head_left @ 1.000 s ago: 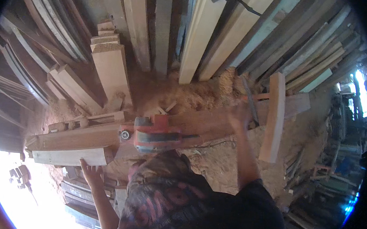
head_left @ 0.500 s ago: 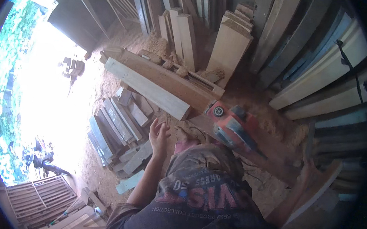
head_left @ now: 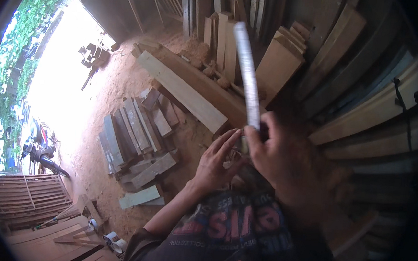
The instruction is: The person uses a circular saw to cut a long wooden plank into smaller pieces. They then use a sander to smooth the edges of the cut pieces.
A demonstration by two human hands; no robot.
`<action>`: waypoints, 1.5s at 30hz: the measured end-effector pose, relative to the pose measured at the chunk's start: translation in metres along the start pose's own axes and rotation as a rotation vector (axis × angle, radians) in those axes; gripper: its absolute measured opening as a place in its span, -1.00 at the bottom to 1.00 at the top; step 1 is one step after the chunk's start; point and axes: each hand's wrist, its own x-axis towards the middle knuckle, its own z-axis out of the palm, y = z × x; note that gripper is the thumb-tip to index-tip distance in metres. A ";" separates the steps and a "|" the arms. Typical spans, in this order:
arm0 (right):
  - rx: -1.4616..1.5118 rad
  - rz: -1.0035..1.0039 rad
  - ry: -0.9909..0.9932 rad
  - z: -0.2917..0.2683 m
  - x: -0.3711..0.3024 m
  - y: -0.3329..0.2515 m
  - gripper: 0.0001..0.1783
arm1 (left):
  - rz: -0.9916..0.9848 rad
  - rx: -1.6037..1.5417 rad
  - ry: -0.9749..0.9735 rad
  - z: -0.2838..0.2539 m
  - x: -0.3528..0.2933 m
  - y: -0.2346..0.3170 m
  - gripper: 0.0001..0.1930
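My right hand (head_left: 276, 145) is closed, gripping the lower end of a long narrow silvery strip (head_left: 247, 67) like a ruler or tape blade; blur hides its exact kind. The strip points up and away, leaning slightly left. Something dark shows in that hand, mostly hidden. My left hand (head_left: 214, 160) reaches in from the left, fingers stretched out, thumb apart, fingertips touching or almost touching the right thumb. Beyond both hands, a pale squared board (head_left: 182, 91) lies slanting along a long brown timber bench (head_left: 207, 88).
Cut wood offcuts (head_left: 138, 130) lie piled on the sandy floor at left. Planks (head_left: 283, 62) lean along the back, and long curved-looking beams (head_left: 368, 104) stand at right. A motorbike (head_left: 45, 147) is at far left, above a slatted wooden frame (head_left: 32, 197).
My right hand has come from the far right to the middle and now holds up the silvery strip. My left hand has moved right to meet it. The red power tool is now hidden.
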 end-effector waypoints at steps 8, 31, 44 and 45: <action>0.404 -0.038 -0.366 0.087 0.007 0.092 -0.32 | -0.618 -0.466 0.386 -0.010 -0.060 -0.048 -0.60; -0.227 -0.375 -0.194 0.139 0.021 0.095 -0.19 | -0.546 -0.525 0.329 -0.023 -0.036 -0.152 -0.68; -0.224 -0.466 -0.187 0.128 0.034 0.069 -0.20 | -0.556 -0.449 0.366 -0.039 -0.024 -0.128 -0.75; -0.236 -0.456 -0.200 0.128 0.035 0.067 -0.15 | -0.547 -0.453 0.354 -0.043 -0.023 -0.126 -0.72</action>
